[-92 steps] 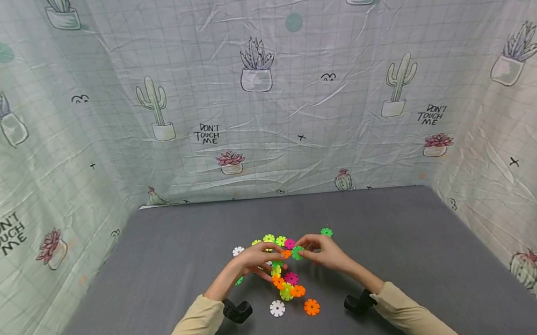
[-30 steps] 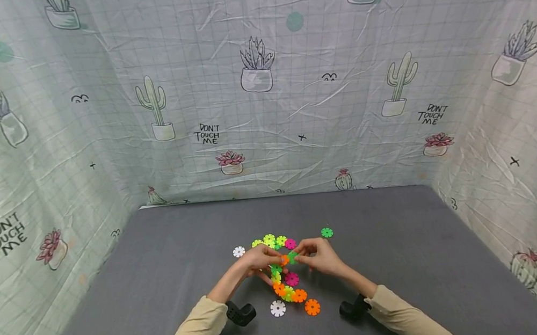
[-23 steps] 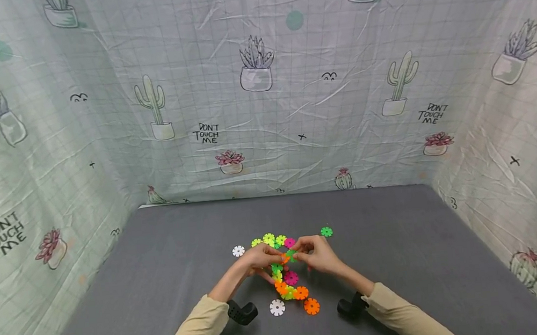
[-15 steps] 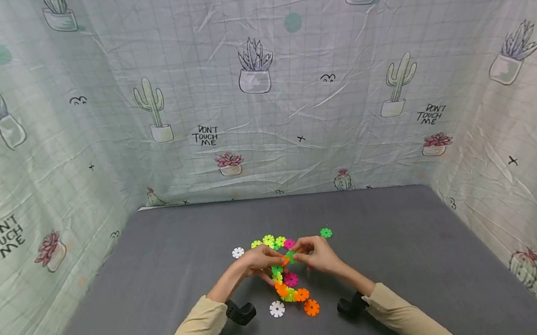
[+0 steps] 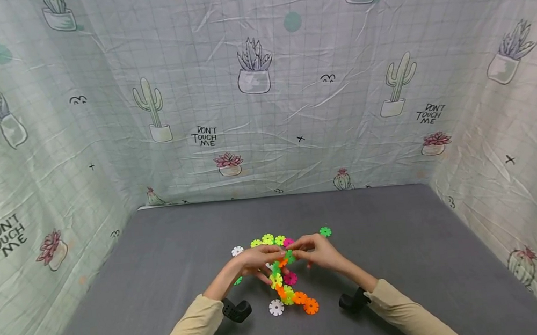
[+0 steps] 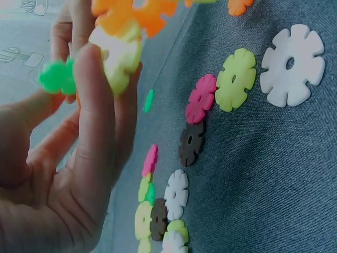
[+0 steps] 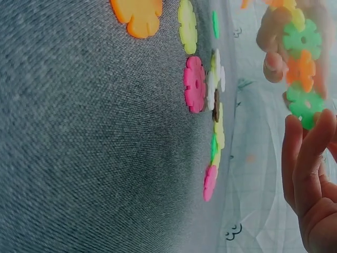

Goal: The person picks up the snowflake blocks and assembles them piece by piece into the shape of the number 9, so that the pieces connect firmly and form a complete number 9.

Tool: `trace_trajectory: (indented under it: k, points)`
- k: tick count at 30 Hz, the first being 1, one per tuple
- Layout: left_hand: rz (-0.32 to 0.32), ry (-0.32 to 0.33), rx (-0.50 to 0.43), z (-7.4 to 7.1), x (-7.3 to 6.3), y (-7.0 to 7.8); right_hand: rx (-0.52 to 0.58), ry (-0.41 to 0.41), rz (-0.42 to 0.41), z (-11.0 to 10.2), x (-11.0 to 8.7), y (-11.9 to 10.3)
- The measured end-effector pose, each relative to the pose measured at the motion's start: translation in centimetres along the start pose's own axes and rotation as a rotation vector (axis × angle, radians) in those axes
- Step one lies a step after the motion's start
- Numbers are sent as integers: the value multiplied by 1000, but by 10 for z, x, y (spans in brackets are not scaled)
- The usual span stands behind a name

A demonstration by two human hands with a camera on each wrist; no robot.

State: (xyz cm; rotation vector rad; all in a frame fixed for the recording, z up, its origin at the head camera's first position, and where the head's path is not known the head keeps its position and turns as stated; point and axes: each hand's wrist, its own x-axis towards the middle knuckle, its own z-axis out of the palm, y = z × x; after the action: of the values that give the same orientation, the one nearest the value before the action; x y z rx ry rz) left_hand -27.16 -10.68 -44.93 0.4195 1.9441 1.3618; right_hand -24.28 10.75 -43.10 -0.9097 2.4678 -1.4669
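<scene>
A chain of interlocking plastic snowflake discs point(image 5: 288, 295), in green, orange and yellow, hangs between my hands above the table. My left hand point(image 5: 258, 259) grips its upper part; in the left wrist view the thumb lies against a yellow disc point(image 6: 117, 58). At the chain's top end my right hand point(image 5: 319, 250) pinches a green snowflake disc point(image 7: 304, 105) between thumb and fingers. This disc meets an orange disc point(image 7: 301, 71), with another green disc point(image 7: 303, 39) beyond it. My left fingers partly hide the upper discs in the head view.
Loose discs lie on the grey table point(image 5: 378, 243): white point(image 5: 276, 307), orange point(image 5: 311, 306), pink point(image 5: 290, 278) and green point(image 5: 325, 231). A row of joined yellow discs point(image 5: 268, 239) with a pink end lies behind the hands. A printed cloth point(image 5: 265, 135) hangs around the table.
The green disc in my right hand, separate from the orange disc three seconds ago, now overlaps it. My left fingers have risen towards the green disc, and the chain's lower end has shifted slightly.
</scene>
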Motion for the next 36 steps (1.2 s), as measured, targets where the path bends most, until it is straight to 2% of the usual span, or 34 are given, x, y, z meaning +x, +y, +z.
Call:
trace_trajectory:
  k: [6, 10, 14, 17, 20, 27, 36]
  points:
    - [36, -10, 57, 4, 0, 1, 30, -1, 8, 2, 0, 0]
    - [41, 12, 70, 4, 0, -2, 46, -6, 15, 7, 5, 17]
    - [32, 64, 81, 0, -2, -7, -56, -34, 68, 8, 9, 35]
    - [35, 103, 89, -3, -4, -9, -143, -92, 101, 9, 9, 39]
    - [38, 128, 93, -5, -5, -10, -186, -158, 106, 12, 8, 39]
    - [35, 121, 44, -8, -9, -10, -264, -229, 70, 21, 8, 38]
    - [41, 101, 14, -8, -10, -7, -343, -224, 27, 27, 9, 44]
